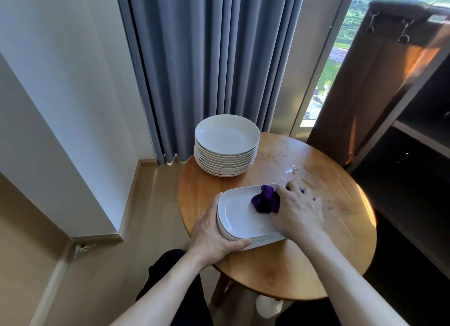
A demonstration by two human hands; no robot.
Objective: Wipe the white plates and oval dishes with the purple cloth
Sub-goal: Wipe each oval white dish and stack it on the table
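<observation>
A stack of white oval dishes (239, 218) lies on the near left part of the round wooden table (328, 264). My left hand (214, 235) grips the stack's left edge, thumb along the near rim. My right hand (298, 211) holds the bunched purple cloth (265, 201) down on the top dish, towards its far right corner. A tall stack of round white plates (227, 143) stands at the table's far left side, apart from both hands.
Grey-blue curtains (207, 57) hang behind the table, with a window (341, 57) to the right. A dark shelf unit (414, 143) stands close on the right. Smears mark the tabletop (289, 171) beyond the dishes. A white wall (60, 106) and floor lie left.
</observation>
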